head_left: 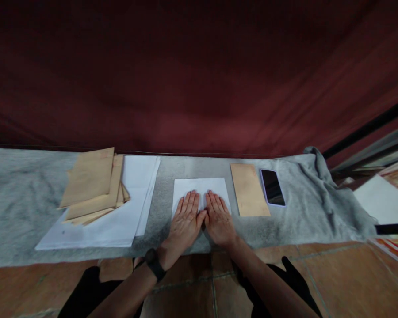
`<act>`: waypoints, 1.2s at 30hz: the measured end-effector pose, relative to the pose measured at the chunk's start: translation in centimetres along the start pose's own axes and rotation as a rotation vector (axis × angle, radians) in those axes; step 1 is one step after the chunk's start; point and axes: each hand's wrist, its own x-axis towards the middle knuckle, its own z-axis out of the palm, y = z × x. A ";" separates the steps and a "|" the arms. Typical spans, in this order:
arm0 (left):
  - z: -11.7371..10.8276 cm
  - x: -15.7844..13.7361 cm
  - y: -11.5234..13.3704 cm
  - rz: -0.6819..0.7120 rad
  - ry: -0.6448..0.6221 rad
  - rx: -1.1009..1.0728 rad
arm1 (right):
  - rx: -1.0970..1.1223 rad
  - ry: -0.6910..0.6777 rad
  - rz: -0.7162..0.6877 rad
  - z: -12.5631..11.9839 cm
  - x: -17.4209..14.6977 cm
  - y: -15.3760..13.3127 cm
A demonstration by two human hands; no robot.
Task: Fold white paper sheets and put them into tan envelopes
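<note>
A white sheet of paper [200, 184], seemingly folded, lies on the grey cloth in front of me. My left hand [186, 216] rests flat on its left half, fingers stretched out and pointing away from me. On the right half lies my right hand [218, 218], just as flat, with the thumbs of both hands meeting near the paper's front edge. The palms hide the lower part of the sheet. A single brown envelope [250, 190] lies just right of the paper, apart from my right hand.
A phone [273, 187] lies beyond the envelope. At left, several brown envelopes [89, 179] are piled on large white sheets [119, 229]. The grey cloth [301, 198] is rumpled at its right end. A dark red drape [199, 88] hangs behind; tiled floor [185, 296] shows below.
</note>
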 end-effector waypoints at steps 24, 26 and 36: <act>-2.8 3.0 -6.5 -0.655 0.054 -0.659 | -0.107 0.151 0.110 1.0 -0.3 2.0; -2.7 3.3 -7.0 -0.744 0.089 -0.782 | -0.094 0.147 0.115 1.0 -0.2 1.9; -4.6 3.9 -5.4 -0.896 0.145 -1.377 | 0.052 0.061 -0.011 -0.3 0.0 1.3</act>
